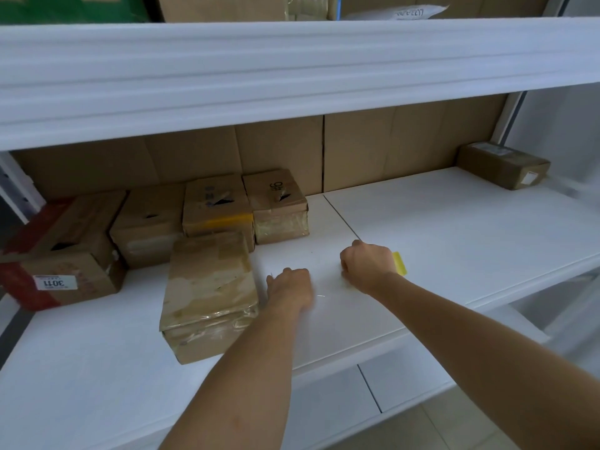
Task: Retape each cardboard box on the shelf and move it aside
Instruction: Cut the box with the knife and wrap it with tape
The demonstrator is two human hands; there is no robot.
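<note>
Right hand (pixel 368 266) is curling into a fist around a yellow tool (pixel 400 264), probably a tape dispenser or cutter; only its yellow edge is showing past the knuckles. Left hand (pixel 290 285) is reaching with fingers curled, seen from behind, just beside the nearest cardboard box (pixel 209 295). I can't tell whether it's pinching a tape end or nothing; a faint glint near it could be clear tape.

That box is lying flat on the white shelf (pixel 438 222), in front of the stack, its top and front wrapped in wrinkled clear tape.

Risks as I'm judging them:
- If tape is stretching between the hands, it's likely folding onto itself or sticking to the shelf before reaching the box.
- Old wrinkled tape is leaving a poor surface, so a new strip may be bubbling or lifting.
- The box is light-looking and unbraced; pressing tape down could be sliding it back into the row behind.

Around it: four boxes are sitting against the cardboard backing, the marked box (pixel 277 206) and the yellow-taped box (pixel 216 207) with torn tops, a plain box (pixel 147 225), and a red-taped box (pixel 61 251) at far left. A lone small box (pixel 505 164) is sitting at far right, well apart. The row is blocking any push backward; open shelf to the right is looking like the place to move it aside. The upper shelf lip (pixel 292 76) is overhanging, limiting lift height.
</note>
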